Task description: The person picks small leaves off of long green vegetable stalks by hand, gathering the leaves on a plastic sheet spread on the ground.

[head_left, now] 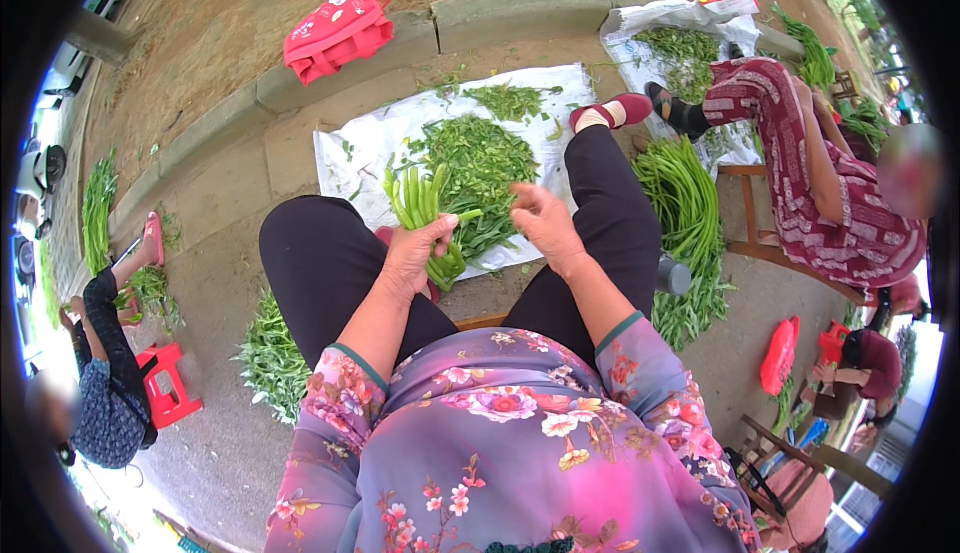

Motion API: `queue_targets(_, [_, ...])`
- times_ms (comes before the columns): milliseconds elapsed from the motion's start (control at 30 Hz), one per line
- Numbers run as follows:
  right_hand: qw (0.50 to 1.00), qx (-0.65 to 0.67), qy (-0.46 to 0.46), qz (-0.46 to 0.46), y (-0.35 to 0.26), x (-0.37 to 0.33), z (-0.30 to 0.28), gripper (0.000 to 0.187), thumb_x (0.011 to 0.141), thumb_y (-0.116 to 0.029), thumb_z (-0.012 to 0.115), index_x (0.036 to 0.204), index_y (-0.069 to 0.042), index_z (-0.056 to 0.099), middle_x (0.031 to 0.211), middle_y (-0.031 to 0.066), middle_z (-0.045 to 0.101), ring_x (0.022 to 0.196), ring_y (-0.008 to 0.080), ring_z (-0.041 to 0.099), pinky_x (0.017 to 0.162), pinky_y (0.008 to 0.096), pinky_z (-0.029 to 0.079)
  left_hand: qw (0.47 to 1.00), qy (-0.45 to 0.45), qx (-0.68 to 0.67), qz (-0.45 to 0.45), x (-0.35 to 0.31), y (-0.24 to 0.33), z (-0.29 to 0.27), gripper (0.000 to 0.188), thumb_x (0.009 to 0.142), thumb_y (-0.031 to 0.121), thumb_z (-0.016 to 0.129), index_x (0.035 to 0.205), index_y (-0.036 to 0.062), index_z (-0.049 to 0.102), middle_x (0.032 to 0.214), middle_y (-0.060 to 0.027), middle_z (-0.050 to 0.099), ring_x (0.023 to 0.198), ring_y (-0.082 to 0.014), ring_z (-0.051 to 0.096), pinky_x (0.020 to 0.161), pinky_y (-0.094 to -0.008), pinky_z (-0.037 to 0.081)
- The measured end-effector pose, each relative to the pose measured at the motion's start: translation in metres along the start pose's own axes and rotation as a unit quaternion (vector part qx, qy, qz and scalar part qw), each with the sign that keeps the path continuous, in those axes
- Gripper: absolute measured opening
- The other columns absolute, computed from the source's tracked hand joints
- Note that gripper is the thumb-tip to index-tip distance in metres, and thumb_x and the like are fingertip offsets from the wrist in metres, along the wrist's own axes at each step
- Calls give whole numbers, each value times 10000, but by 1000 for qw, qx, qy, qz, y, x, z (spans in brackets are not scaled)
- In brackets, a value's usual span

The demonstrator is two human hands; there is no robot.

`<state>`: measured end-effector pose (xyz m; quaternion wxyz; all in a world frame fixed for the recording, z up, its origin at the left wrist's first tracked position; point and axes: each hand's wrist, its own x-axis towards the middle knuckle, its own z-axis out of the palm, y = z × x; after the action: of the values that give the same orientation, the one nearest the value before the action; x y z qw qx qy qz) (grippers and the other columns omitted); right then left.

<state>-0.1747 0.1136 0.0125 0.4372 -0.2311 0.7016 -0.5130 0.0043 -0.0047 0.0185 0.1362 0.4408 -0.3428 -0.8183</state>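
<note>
Head view, in order from the hands outward.

Item: bunch of green stalks (412, 193), in the left hand, above the near left part of a white sheet (350, 158). Long axis slanting from upper left to lower right; the blunt, loosely fanned ends point up and away from the wearer, the other end down toward the lap. One stalk juts out to the right, across the main line.

Item: left hand (418, 255), closed around the middle of the bunch, thumb laid toward the right.

Item: right hand (545, 225), part open, index finger stretched to the left, other fingers loosely bent; no stalk shows between the fingers. Apart from the bunch, just beside the leaf pile.

Item: pile of loose leaves (485, 158), spread on the sheet.

Item: long bundle of greens (683, 203), on the ground right of the wearer's right leg, stalks toward the top, leaves toward the bottom.

Item: leafy heap (272, 353), beside the left leg.

Item: red bag (340, 33), on the kerb (530, 18).

Item: seated person (800, 173), at right, in patterned maroon clothing.
</note>
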Motion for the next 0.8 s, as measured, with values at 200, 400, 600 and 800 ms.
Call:
queue_targets(200, [991, 50, -98, 77, -11, -14, 26, 213, 851, -175, 621, 965, 5, 625, 765, -13, 590, 661, 58, 506, 616, 209, 426, 1000, 0, 16, 0, -3, 2, 5, 157, 756, 133, 724, 830, 39, 622, 639, 16, 532, 526, -79, 443, 481, -210, 336])
queue_targets(400, [996, 36, -69, 33, 3, -12, 32, 169, 819, -157, 609, 802, 11, 608, 641, -10, 557, 568, 56, 478, 505, 233, 385, 999, -1, 50, 16, -2, -3, 3, 158, 746, 125, 723, 821, 39, 613, 637, 13, 537, 525, -82, 453, 480, -216, 344])
queue_targets(600, [998, -62, -19, -5, 11, -15, 30, 110, 735, -103, 585, 710, -1, 550, 606, 2, 512, 574, 71, 445, 508, 258, 377, 994, 14, 106, -7, -1, -9, 7, 176, 727, 142, 741, 799, 34, 622, 633, 2, 562, 514, -74, 471, 472, -208, 353])
queue_targets(800, [978, -190, -13, -86, -9, -21, 30, 129, 693, -86, 590, 667, 9, 507, 563, 82, 487, 520, 129, 453, 502, 298, 394, 996, -9, 84, -17, -5, -7, 8, 154, 703, 101, 731, 784, 34, 618, 614, 2, 550, 487, -73, 462, 459, -208, 355])
